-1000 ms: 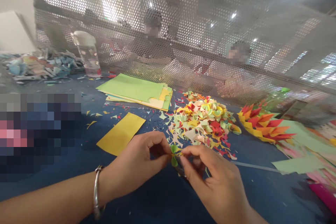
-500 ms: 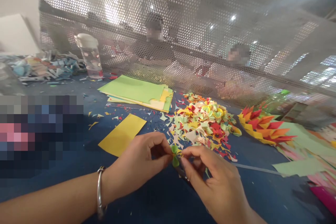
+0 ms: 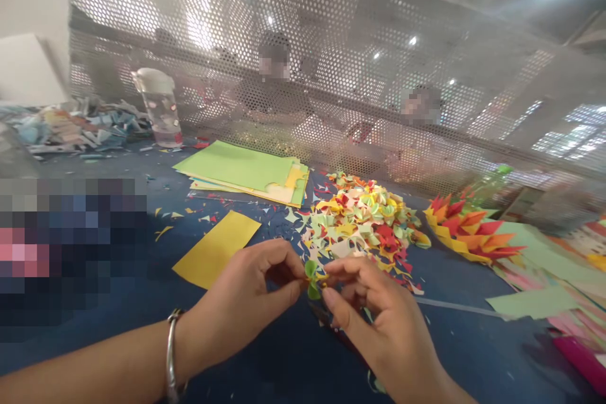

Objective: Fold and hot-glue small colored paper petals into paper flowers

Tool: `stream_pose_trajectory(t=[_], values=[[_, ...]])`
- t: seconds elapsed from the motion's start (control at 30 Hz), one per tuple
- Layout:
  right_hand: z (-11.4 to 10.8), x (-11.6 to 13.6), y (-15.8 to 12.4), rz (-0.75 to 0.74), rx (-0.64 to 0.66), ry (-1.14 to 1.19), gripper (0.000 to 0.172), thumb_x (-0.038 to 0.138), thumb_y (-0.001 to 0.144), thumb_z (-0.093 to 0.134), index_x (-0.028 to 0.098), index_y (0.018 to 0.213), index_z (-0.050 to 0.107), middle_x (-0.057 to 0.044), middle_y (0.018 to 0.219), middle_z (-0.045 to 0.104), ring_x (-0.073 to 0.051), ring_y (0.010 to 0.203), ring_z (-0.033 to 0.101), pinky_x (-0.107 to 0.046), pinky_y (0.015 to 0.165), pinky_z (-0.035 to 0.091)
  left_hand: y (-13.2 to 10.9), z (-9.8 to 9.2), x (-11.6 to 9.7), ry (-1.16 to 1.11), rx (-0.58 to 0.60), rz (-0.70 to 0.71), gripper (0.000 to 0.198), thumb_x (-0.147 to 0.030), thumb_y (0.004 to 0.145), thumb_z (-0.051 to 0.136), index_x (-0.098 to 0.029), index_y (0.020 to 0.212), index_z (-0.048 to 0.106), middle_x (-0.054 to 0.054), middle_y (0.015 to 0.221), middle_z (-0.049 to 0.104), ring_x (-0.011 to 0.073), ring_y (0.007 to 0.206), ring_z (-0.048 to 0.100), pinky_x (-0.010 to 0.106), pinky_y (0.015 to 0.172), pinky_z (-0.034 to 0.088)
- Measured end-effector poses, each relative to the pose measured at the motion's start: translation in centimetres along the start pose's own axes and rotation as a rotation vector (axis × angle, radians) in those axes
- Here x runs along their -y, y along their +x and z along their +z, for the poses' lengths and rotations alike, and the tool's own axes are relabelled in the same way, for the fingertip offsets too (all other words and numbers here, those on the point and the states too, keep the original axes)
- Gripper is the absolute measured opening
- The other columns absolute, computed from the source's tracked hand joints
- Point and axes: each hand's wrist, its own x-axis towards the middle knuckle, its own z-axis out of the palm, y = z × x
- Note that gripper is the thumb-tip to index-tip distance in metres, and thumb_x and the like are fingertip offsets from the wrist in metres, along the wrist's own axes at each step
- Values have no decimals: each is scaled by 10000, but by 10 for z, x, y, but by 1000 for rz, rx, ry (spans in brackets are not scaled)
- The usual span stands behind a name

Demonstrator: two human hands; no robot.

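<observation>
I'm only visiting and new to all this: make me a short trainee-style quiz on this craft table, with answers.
1. Which hand's wrist wears the silver bracelet?
2. True or false: the yellow sheet lies left of the colourful scrap pile.
3. The small two-lobed piece at the fingertips is mostly: a) red, b) green, c) white.

Key: 1. Left hand. 2. True. 3. b.
</observation>
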Motion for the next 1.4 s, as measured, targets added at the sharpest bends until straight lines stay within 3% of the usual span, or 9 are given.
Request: stream_pose_trajectory(t=[0.23, 0.83, 1.07, 1.2, 1.4], values=[[1, -3, 0, 6, 19, 6, 101, 281, 877, 580, 206, 916, 634, -9, 723, 684, -124, 510, 617, -235, 485, 510, -1, 1, -3, 65, -5, 58, 93, -138, 787, 556, -187, 719, 597, -8, 739, 616, 126, 674, 574, 237, 629, 464], [2, -4, 0, -73, -45, -90, 94, 261, 869, 572, 212, 894, 648, -13, 712, 686, -138, 522, 617, -258, 498, 523, -1, 3, -3, 163, 6, 52, 112, -115, 764, 536, -191, 696, 582, -13, 721, 600, 127, 674, 565, 236, 624, 449], [1, -2, 2, -13, -39, -46, 123, 268, 874, 564, 205, 951, 636, -16, 765, 683, -130, 506, 625, -264, 502, 542, 3, 2, 0, -18, 23, -94, 46, -190, 753, 579, -176, 710, 575, -27, 663, 560, 112, 597, 494, 227, 557, 389], [-2, -4, 2, -1, -65, -26, 126, 266, 878, 573, 206, 974, 626, -19, 785, 693, -117, 497, 628, -239, 484, 531, 5, 3, 8, -217, 56, -173, 135, -278, 767, 636, -172, 746, 555, -40, 636, 537, 102, 574, 478, 223, 545, 370], [-1, -9, 1, 24, -56, 5, 122, 263, 888, 563, 211, 981, 623, -28, 819, 687, -113, 521, 636, -225, 478, 533, 7, 2, 7, -269, 16, -171, 179, -313, 762, 662, -171, 733, 557, -20, 649, 578, 114, 597, 519, 237, 568, 404]])
